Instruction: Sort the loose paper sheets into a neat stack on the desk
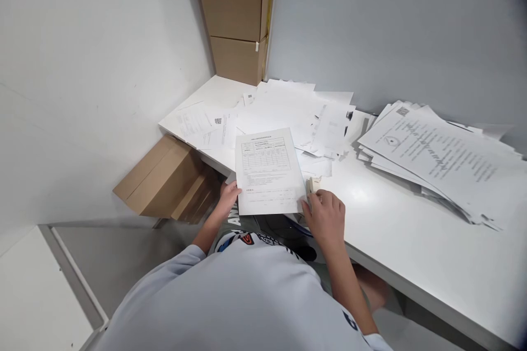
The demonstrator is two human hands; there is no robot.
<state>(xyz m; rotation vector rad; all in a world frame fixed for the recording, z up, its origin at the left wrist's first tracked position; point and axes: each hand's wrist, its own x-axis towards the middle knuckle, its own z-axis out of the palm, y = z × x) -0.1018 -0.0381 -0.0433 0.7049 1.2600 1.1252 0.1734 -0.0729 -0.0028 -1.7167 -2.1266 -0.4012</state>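
Note:
Both my hands are raised over the edge of a white desk [382, 214], holding up a printed sheet with a table form [267, 170]. My left hand [228, 200] grips the sheet's lower left edge. My right hand [325, 216] is at its lower right corner, closed around a small beige stapler [313, 184], though the fingers hide part of it. The sheet's underside is hidden.
Loose papers [288, 115] cover the desk's far end, and a thick pile of printed sheets [436, 159] lies to the right. Cardboard boxes [234, 16] stand stacked in the corner. Flattened cardboard [164, 178] leans below the desk's left side.

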